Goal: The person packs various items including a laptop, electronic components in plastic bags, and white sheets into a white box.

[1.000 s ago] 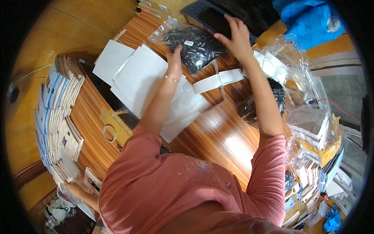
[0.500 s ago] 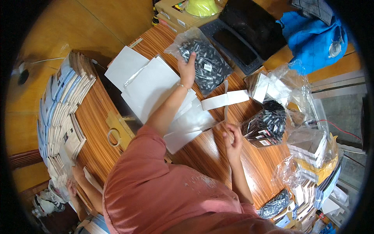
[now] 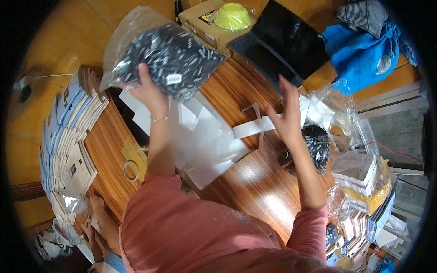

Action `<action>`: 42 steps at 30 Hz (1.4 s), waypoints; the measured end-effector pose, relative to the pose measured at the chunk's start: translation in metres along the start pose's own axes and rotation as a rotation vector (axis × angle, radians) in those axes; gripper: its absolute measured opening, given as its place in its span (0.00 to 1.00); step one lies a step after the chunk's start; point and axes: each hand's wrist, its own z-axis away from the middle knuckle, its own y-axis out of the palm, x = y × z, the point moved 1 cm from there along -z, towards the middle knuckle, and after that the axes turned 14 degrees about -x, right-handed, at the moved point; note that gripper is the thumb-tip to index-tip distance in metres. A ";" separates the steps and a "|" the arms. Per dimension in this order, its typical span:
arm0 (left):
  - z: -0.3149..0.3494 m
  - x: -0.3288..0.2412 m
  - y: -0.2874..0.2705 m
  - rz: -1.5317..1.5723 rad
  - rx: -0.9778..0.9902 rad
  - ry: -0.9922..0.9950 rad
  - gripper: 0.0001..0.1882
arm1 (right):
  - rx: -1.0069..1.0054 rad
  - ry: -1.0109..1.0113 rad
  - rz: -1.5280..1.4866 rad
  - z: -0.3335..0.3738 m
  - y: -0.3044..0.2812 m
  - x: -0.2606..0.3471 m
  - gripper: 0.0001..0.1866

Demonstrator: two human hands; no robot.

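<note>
My left hand [image 3: 152, 98] grips a clear plastic bag [image 3: 182, 59] full of small black pieces with white marks, a white label on its front. The bag is raised above the far left part of the table, over white sheets [image 3: 195, 132]. Nothing is in my right hand [image 3: 289, 118]; its fingers are spread above the right side of the table. Near its thumb lies a white paper strip [image 3: 248, 129] across a thin clear band. To the right of my right wrist is another pile of black pieces [image 3: 317, 148], partly hidden by my forearm.
A black laptop [image 3: 296, 36] stands at the back, beside a cardboard box [image 3: 205, 38] with a yellow-green bowl [image 3: 232, 17]. Folded garments [image 3: 59, 132] are stacked at the left, near another person's hand [image 3: 98, 204]. A tape roll [image 3: 132, 170] lies near my left arm. Clear wrapping [image 3: 341, 109] crowds the right.
My left hand has lifted the bag off the table and carried it left. My right hand has moved up and forward, its fingers spreading.
</note>
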 end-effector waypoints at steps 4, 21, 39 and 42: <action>-0.018 0.007 -0.024 0.077 0.071 -0.365 0.24 | -0.083 -0.152 0.159 -0.097 0.082 -0.042 0.34; 0.023 0.158 -0.107 0.560 0.345 -1.306 0.20 | -0.098 -0.079 0.527 -0.196 0.207 -0.126 0.37; 0.022 0.138 -0.065 0.435 0.256 -1.297 0.22 | -0.033 -0.006 -0.030 0.003 0.068 0.012 0.24; 0.007 0.132 -0.058 0.220 0.182 -1.165 0.22 | 0.097 0.145 0.066 0.115 0.024 0.014 0.22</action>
